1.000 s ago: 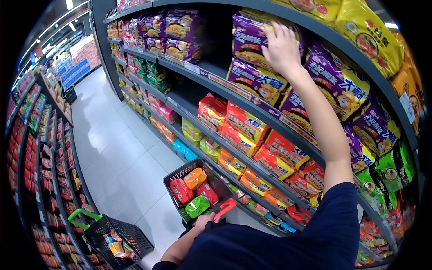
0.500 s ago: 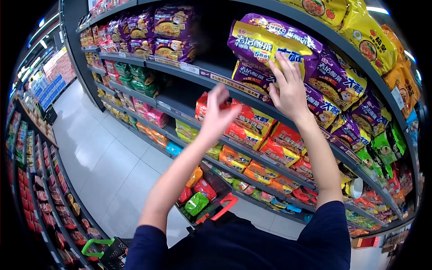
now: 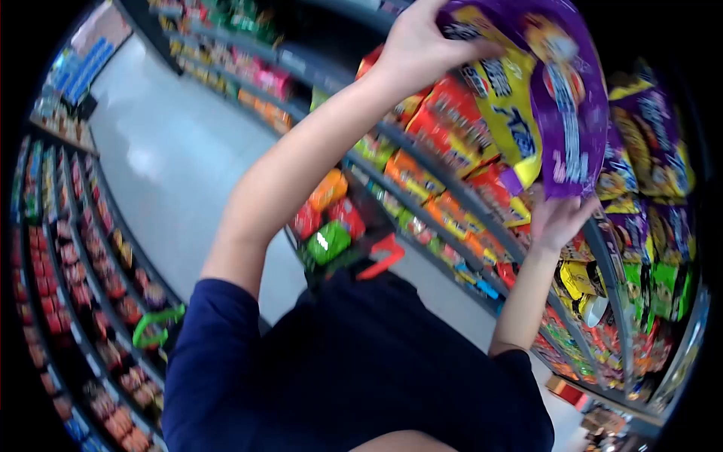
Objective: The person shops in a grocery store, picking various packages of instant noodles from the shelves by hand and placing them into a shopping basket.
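Note:
A large purple and yellow multipack of instant noodles (image 3: 570, 113) is lifted off the shelf, tilted, near the top of the view. My left hand (image 3: 429, 45) grips its upper left edge, thumb across the front. At its lower end, my right hand (image 3: 557, 218) holds the pack from below, the fingers partly hidden behind it. Behind the pack, red noodle packs (image 3: 452, 113) sit on the shelf below, and more purple packs (image 3: 651, 135) stand to the right.
A basket with a red handle (image 3: 382, 256) is close to my body, holding a green pack (image 3: 328, 241) with red and orange ones. A green basket handle (image 3: 154, 328) shows at lower left. Shelves of packaged goods (image 3: 98, 264) line the left side, across the tiled floor (image 3: 173, 151).
The purple multipack has come off the shelf and turned upright. My left hand has moved up onto its top edge; my right hand has dropped to its lower end. The view has shifted.

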Action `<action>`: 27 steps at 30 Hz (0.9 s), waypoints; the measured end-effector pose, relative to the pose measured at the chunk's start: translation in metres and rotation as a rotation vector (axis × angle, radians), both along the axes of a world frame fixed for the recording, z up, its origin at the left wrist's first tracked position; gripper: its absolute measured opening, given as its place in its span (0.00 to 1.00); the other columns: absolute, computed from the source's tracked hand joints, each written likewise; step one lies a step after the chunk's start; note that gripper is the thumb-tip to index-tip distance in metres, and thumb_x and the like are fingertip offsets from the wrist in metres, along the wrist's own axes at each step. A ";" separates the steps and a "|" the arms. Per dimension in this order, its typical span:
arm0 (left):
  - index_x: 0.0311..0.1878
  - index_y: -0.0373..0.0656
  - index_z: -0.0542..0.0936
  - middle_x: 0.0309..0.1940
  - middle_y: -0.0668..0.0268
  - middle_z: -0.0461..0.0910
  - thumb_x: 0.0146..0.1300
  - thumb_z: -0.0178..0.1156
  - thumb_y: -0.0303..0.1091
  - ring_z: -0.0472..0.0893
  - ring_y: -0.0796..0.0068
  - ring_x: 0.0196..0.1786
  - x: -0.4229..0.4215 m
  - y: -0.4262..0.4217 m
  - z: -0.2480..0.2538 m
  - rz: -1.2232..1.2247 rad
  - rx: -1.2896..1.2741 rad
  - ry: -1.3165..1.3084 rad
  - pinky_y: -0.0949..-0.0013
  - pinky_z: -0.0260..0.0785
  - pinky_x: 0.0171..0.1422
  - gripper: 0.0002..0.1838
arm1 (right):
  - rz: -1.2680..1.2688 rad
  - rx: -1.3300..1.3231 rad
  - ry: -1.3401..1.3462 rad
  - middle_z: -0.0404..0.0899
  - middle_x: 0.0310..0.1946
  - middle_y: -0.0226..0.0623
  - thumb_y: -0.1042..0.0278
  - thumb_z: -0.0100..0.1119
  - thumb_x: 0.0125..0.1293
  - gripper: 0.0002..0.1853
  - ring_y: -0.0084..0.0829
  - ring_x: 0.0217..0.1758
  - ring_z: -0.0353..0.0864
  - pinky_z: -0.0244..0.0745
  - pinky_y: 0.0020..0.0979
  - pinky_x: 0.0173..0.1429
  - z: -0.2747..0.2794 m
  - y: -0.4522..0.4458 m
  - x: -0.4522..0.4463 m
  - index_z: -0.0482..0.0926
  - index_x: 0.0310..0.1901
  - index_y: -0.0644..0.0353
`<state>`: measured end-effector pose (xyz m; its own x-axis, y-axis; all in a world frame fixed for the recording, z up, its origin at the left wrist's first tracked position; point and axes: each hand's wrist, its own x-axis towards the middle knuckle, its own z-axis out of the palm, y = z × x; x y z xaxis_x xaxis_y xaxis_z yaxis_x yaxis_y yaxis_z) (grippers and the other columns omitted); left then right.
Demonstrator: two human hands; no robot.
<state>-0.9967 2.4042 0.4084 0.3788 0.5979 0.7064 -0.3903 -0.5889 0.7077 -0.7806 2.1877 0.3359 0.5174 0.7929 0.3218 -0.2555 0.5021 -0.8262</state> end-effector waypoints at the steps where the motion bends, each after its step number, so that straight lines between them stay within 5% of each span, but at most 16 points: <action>1: 0.56 0.42 0.71 0.54 0.60 0.74 0.50 0.73 0.35 0.78 0.65 0.54 -0.008 -0.008 -0.021 0.097 0.114 0.000 0.66 0.72 0.57 0.30 | -0.013 -0.026 -0.018 0.62 0.68 0.39 0.25 0.43 0.61 0.47 0.41 0.70 0.60 0.49 0.46 0.76 -0.012 0.000 -0.017 0.56 0.70 0.57; 4: 0.54 0.42 0.74 0.55 0.59 0.77 0.45 0.75 0.29 0.77 0.64 0.58 -0.044 -0.030 -0.093 0.218 0.110 0.084 0.67 0.70 0.60 0.30 | -0.063 -0.154 -0.024 0.60 0.69 0.38 0.24 0.47 0.58 0.52 0.41 0.71 0.60 0.54 0.46 0.74 -0.081 -0.004 -0.048 0.52 0.72 0.59; 6: 0.58 0.42 0.71 0.58 0.59 0.74 0.47 0.73 0.26 0.74 0.64 0.61 -0.073 -0.049 -0.146 0.295 -0.027 0.114 0.66 0.67 0.64 0.33 | 0.163 -0.242 -0.016 0.68 0.62 0.40 0.43 0.63 0.60 0.43 0.39 0.64 0.71 0.68 0.42 0.67 -0.112 -0.011 -0.058 0.57 0.68 0.62; 8: 0.62 0.41 0.67 0.61 0.58 0.71 0.50 0.72 0.25 0.71 0.66 0.64 -0.101 -0.084 -0.200 0.368 -0.338 0.218 0.67 0.65 0.66 0.36 | 0.127 -0.633 0.010 0.70 0.59 0.40 0.65 0.61 0.66 0.30 0.34 0.61 0.73 0.72 0.39 0.62 -0.124 0.013 -0.085 0.62 0.65 0.62; 10: 0.64 0.39 0.64 0.61 0.58 0.70 0.52 0.70 0.24 0.71 0.67 0.63 -0.118 -0.113 -0.255 0.416 -0.653 0.332 0.67 0.64 0.66 0.36 | 0.281 -0.805 0.124 0.74 0.56 0.38 0.68 0.59 0.67 0.26 0.27 0.56 0.75 0.68 0.32 0.62 -0.166 0.044 -0.090 0.65 0.63 0.66; 13: 0.65 0.35 0.63 0.59 0.56 0.72 0.55 0.68 0.26 0.74 0.67 0.60 -0.133 -0.147 -0.331 0.307 -1.206 0.275 0.67 0.64 0.66 0.35 | 0.395 -0.953 -0.105 0.76 0.53 0.39 0.63 0.57 0.68 0.23 0.28 0.56 0.75 0.67 0.29 0.61 -0.281 0.087 -0.077 0.70 0.60 0.68; 16: 0.63 0.34 0.65 0.56 0.57 0.76 0.59 0.66 0.39 0.76 0.67 0.57 -0.146 -0.181 -0.430 0.218 -1.156 0.663 0.67 0.66 0.63 0.34 | 0.558 -0.970 -0.890 0.78 0.52 0.50 0.64 0.56 0.66 0.22 0.42 0.55 0.78 0.69 0.35 0.61 -0.322 0.143 -0.088 0.72 0.59 0.65; 19: 0.64 0.40 0.67 0.57 0.61 0.75 0.61 0.65 0.42 0.71 0.69 0.62 -0.126 -0.187 -0.478 -0.026 -1.791 0.382 0.59 0.63 0.67 0.31 | 0.782 -0.799 -1.311 0.73 0.57 0.55 0.64 0.55 0.66 0.23 0.51 0.61 0.72 0.67 0.39 0.65 -0.363 0.189 -0.103 0.70 0.61 0.64; 23: 0.65 0.47 0.65 0.61 0.64 0.71 0.65 0.58 0.54 0.71 0.65 0.63 -0.072 -0.167 -0.530 -0.068 -2.033 -0.369 0.51 0.59 0.69 0.31 | 1.049 -0.541 -1.670 0.74 0.56 0.54 0.64 0.55 0.65 0.22 0.50 0.60 0.73 0.68 0.44 0.64 -0.429 0.253 -0.136 0.72 0.59 0.61; 27: 0.67 0.50 0.62 0.62 0.62 0.70 0.65 0.55 0.59 0.70 0.61 0.63 -0.017 -0.134 -0.592 0.077 -2.274 -0.823 0.50 0.56 0.70 0.34 | 1.463 -0.545 -2.011 0.79 0.47 0.54 0.66 0.55 0.62 0.20 0.50 0.53 0.78 0.72 0.42 0.59 -0.502 0.308 -0.199 0.76 0.57 0.58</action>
<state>-1.0135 2.2707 -0.1840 0.4280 0.3175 -0.8462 -0.8236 0.5225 -0.2205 -0.9792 2.4956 -0.1665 -0.6106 0.3463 -0.7122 0.7352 0.5821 -0.3473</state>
